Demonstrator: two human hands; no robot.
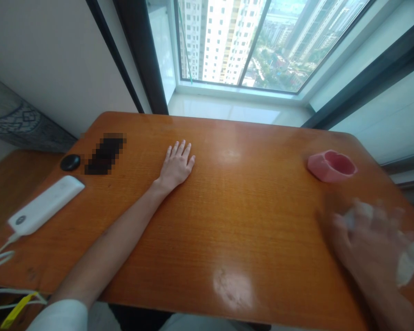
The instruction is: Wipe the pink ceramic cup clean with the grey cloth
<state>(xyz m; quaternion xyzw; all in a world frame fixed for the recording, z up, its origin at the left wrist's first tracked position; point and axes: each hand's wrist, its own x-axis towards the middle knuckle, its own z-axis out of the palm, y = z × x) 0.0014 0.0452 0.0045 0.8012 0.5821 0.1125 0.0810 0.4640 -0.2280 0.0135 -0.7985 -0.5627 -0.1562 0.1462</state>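
Note:
My left hand (176,168) lies flat on the brown wooden table (244,193), palm down with its fingers spread, and nothing is in it. Over the table's right side is my right hand (372,239), smeared by motion. A thin white piece (412,263), like tissue or cloth, shows beside and under this hand. Blur hides whether the fingers grip it or only press on it. Just beyond the right hand sits a pink, open-topped container (320,168) with angular sides.
At the table's left edge lie a white power strip (46,204) with cables, a round black object (70,162) and a dark pixelated object (105,154). A window (241,87) and sill are behind the table. White cables with a yellow tag (19,310) hang at lower left.

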